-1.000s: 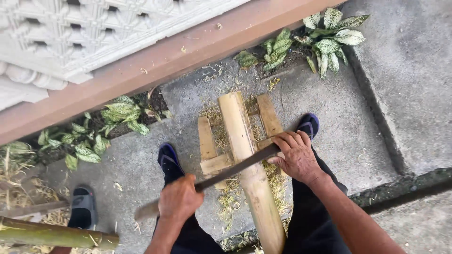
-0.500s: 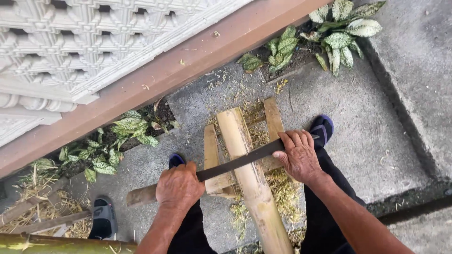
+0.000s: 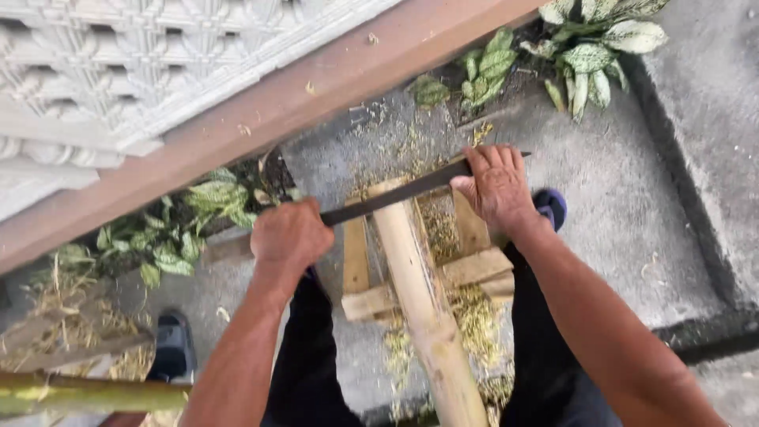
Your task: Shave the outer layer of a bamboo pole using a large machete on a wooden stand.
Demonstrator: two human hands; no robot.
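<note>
Here, left hand point(image 3: 288, 236): I see it fisted around the blade point(image 3: 395, 194) handle.
Right hand point(image 3: 496, 186): clasping the blade's far end.
Blade: across the bamboo pole point(image 3: 423, 304) tip, above the wooden frame point(image 3: 474, 267).

Smooth pale bamboo pole point(image 3: 419, 300), dull dark metal blade point(image 3: 395, 196), rough concrete floor point(image 3: 624, 213).

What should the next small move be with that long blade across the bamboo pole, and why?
Probably draw the blade back toward the body along the bamboo pole. The left hand grips the handle end and the right hand presses the far end, so the blade lies crosswise at the pole's far tip, at the start of a stroke. Shavings below the wooden stand suggest scraping.
</note>
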